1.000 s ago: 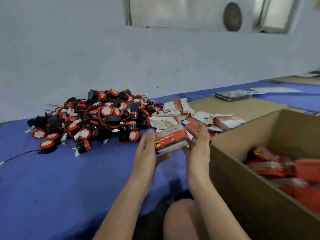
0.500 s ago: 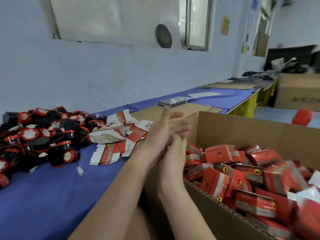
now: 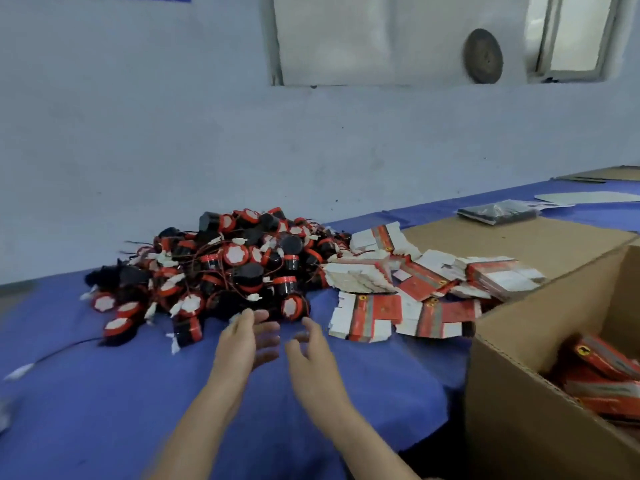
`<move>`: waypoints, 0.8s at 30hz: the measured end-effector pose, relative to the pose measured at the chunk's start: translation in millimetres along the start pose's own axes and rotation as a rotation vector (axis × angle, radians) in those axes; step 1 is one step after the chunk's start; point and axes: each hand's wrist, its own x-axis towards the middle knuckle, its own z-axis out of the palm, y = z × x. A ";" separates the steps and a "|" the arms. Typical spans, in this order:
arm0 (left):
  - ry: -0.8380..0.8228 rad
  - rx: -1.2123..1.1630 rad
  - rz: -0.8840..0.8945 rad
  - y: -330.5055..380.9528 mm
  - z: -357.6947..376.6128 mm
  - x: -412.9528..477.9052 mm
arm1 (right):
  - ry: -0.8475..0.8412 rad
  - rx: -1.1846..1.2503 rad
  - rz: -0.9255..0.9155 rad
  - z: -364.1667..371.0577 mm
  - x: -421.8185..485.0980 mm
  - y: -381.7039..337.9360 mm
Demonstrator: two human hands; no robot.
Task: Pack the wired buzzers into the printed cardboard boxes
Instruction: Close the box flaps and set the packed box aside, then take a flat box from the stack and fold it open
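Note:
A heap of black-and-red wired buzzers [image 3: 221,268] lies on the blue table cover [image 3: 86,393] near the wall. To its right, flat printed cardboard boxes [image 3: 408,292], red and white, are strewn in loose stacks. My left hand [image 3: 247,336] and my right hand [image 3: 311,348] hover side by side just in front of the heap, fingers spread and relaxed, both empty. Packed red boxes [image 3: 602,372] fill the large brown carton [image 3: 519,393] at the right.
A brown cardboard sheet [image 3: 512,240] lies behind the flat boxes, with a dark plastic packet [image 3: 497,212] beyond it. A loose wire with a white plug [image 3: 20,370] trails at the left. The carton's tall front wall borders my right forearm.
A second ago both hands held a printed box. They dropped it over the carton, and now they are back in front of the buzzer heap, empty. My head turned right and back.

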 end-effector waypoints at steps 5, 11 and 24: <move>0.165 0.140 0.042 -29.1 -35.9 36.5 | -0.030 -0.210 -0.177 8.2 28.7 -20.5; 0.220 0.320 0.193 -44.7 -62.1 51.5 | 0.153 -0.720 -0.229 -20.6 60.4 -7.5; 0.194 0.357 0.171 -56.0 -73.8 40.1 | -0.004 -1.222 0.020 -67.1 56.6 29.7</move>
